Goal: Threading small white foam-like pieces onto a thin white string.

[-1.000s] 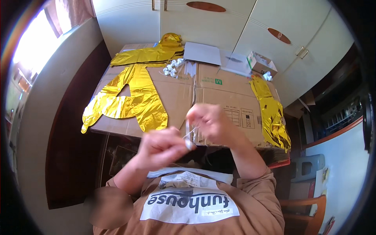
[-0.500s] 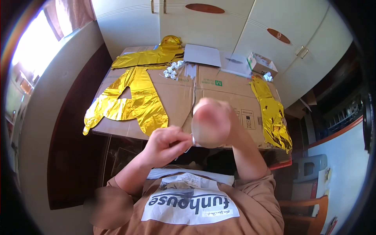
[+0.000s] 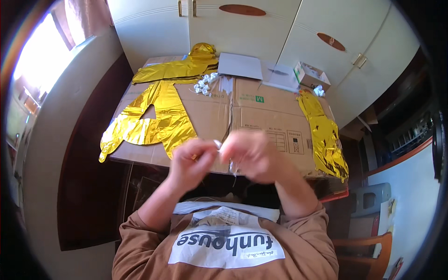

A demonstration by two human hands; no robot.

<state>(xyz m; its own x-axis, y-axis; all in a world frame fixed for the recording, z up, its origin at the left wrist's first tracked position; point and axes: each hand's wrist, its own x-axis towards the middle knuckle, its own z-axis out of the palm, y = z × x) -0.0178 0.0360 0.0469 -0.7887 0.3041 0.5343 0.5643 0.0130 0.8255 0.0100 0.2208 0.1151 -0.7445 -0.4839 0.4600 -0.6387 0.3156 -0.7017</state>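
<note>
1. The large foil balloon (image 3: pixel 156 123) on the left is shiny, crinkled gold film that mirrors the light.
2. The long foil balloon (image 3: pixel 324 135) on the right has the same glossy gold finish, wrinkled.
3. The flattened cardboard (image 3: pixel 252 112) beneath them is matt brown, with creased folds.
4. The cupboard doors (image 3: pixel 242 28) look smooth, pale and slightly satin, with brown wooden oval handles.
5. The sweatshirt (image 3: pixel 303 247) is soft, matt brown cloth.
6. The grey sheet (image 3: pixel 240 65) looks like flat, matt paper.

Table (image 3: pixel 336 195), flattened cardboard (image 3: pixel 252 112) on top, gold foil balloons (image 3: pixel 154 121) lying across it
</note>
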